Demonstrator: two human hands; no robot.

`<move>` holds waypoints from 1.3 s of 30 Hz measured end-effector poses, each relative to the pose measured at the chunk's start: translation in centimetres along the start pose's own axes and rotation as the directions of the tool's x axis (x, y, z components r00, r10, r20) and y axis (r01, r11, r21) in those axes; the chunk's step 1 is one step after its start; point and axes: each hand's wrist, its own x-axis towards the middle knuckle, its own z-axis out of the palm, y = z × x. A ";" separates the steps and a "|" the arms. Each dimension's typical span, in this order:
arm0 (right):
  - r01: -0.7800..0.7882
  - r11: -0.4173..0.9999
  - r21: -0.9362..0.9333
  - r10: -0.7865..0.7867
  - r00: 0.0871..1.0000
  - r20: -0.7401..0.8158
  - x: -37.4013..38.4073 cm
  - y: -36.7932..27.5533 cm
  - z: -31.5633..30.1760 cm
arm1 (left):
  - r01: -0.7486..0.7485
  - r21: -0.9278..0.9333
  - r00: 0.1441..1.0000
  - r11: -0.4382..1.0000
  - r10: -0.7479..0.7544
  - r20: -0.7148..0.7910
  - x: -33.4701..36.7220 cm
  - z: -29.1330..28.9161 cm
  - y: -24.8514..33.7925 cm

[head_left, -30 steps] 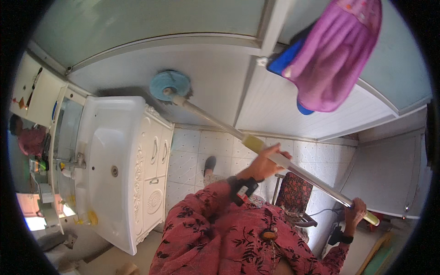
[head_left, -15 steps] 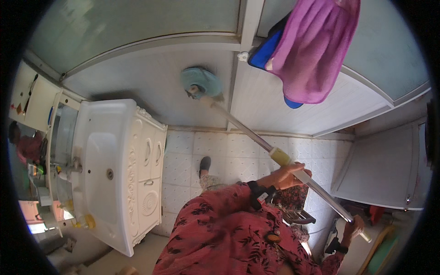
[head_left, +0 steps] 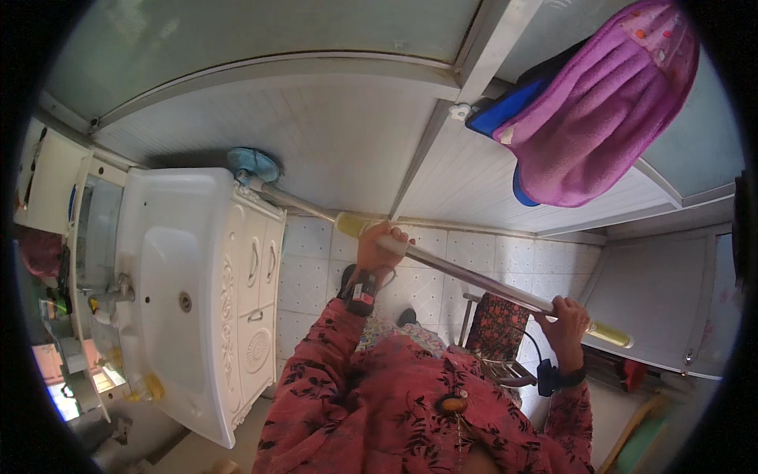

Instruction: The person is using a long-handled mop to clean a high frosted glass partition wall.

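Note:
A long-handled mop (head_left: 482,280) slants across the room from the right toward the far left. Its round blue-green head (head_left: 253,163) rests against the white wall panel beside the washbasin's far corner. My left hand (head_left: 382,246) is wrapped round the handle just behind its yellowish sleeve. Closer to the pale yellow end of the pole, my right hand (head_left: 564,322) grips it as well. Both wrists wear black bands, the left one with a small device.
On the left, a white washbasin (head_left: 170,229) tops a carved cabinet (head_left: 251,316). A purple towel (head_left: 596,118) hangs over something blue at the upper right. Below lies a folding chair with a floral seat (head_left: 497,325), near a grey cabinet door (head_left: 655,292). White tiles (head_left: 304,245) cover the floor.
The mop head has swept left along the wall panel to the basin's corner. My left hand has moved left and farther away; my right hand has shifted left and upward, still holding the handle.

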 end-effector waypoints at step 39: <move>0.059 0.971 0.230 -0.164 0.868 0.468 3.4 3.0 3.5 | -0.061 0.436 0.995 0.898 0.021 0.095 -1.5 3.8 1.2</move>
